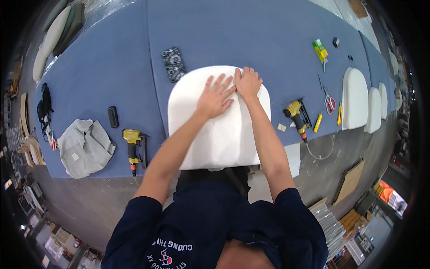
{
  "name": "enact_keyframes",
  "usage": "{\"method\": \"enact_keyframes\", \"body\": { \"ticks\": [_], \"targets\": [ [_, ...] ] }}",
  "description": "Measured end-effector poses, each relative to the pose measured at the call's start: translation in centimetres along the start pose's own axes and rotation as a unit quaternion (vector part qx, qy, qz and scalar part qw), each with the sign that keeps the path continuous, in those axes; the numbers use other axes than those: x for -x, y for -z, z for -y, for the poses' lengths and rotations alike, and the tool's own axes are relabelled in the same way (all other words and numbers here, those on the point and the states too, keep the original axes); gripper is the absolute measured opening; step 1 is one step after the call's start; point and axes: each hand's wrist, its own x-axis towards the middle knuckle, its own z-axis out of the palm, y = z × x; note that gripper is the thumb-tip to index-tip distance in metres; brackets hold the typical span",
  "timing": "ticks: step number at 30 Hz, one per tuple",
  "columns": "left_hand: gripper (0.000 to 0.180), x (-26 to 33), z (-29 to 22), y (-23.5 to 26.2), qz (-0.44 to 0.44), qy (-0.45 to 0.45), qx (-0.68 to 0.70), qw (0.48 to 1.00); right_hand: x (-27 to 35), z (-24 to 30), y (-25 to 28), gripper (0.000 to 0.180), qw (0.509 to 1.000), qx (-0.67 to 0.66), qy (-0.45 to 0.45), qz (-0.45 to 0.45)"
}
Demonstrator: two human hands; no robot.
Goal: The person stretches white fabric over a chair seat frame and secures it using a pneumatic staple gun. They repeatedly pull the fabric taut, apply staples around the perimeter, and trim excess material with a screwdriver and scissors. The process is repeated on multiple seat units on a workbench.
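A white padded seat cushion [210, 143] lies in front of me at the table's near edge, its rounded end pointing away from me. My left hand [216, 97] rests flat on its upper middle, with the fingers spread and nothing held. Close beside it, my right hand [247, 83] lies on the cushion's far right part, its fingers reaching the rounded rim and slightly bent. The two hands nearly touch at the left fingertips. Whatever lies under the cushion is hidden.
Yellow-and-black staple guns lie left [133, 145] and right [295, 112] of the cushion. A dark patterned pouch [174, 64] sits behind it. Grey fabric [86, 148] is at left. Red-handled scissors [329, 102], a yellow cutter [317, 123] and more white cushions [355, 98] are at right on the blue table [260, 31].
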Motion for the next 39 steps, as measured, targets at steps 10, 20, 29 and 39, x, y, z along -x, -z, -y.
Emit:
{"method": "enact_keyframes", "body": {
  "ticks": [10,20,29,39],
  "targets": [
    [0.069,1.2,4.4,0.9,-0.059,0.156,0.017,0.986,0.8,-3.7,-0.7,0.040,0.997,-0.058,0.032,-0.032],
    [0.035,1.3,9.6,1.6,-0.098,0.311,0.049,0.944,0.2,6.4,-3.6,0.039,0.970,-0.020,0.244,0.001],
    [0.023,0.5,10.2,0.4,-0.085,0.330,-0.014,0.940,-1.7,11.6,-6.0,0.022,0.960,-0.022,0.281,-0.002],
    [0.025,1.5,7.9,0.8,-0.098,0.346,-0.014,0.933,1.3,5.7,-2.5,0.030,0.972,-0.097,0.205,-0.069]
  ]
}}
